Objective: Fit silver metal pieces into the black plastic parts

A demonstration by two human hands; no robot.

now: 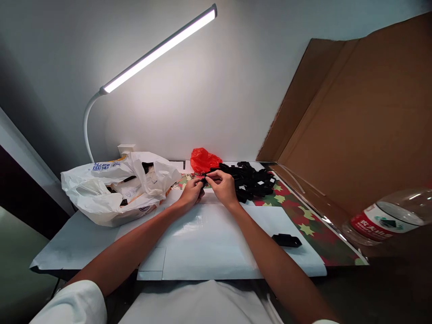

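My left hand (193, 191) is closed around a small black piece (203, 180) near the back of the table. Fingertips of my right hand (221, 183) pinch at the same piece from the right, and the two hands almost meet. Its exact kind is too small to tell. Just to the right lies a heap of black plastic parts (251, 180), some with white patches. A single flat black part (286, 240) rests apart on the white sheet, to the right of my right forearm.
A white plastic bag (111, 211) with black items stands at left. Behind my hands sits a red plastic bag (204, 159). A lamp (158, 51) hangs above. Cardboard (364, 112) and a large bottle (384, 220) flank the right. White sheeting (216, 243) covers the table front.
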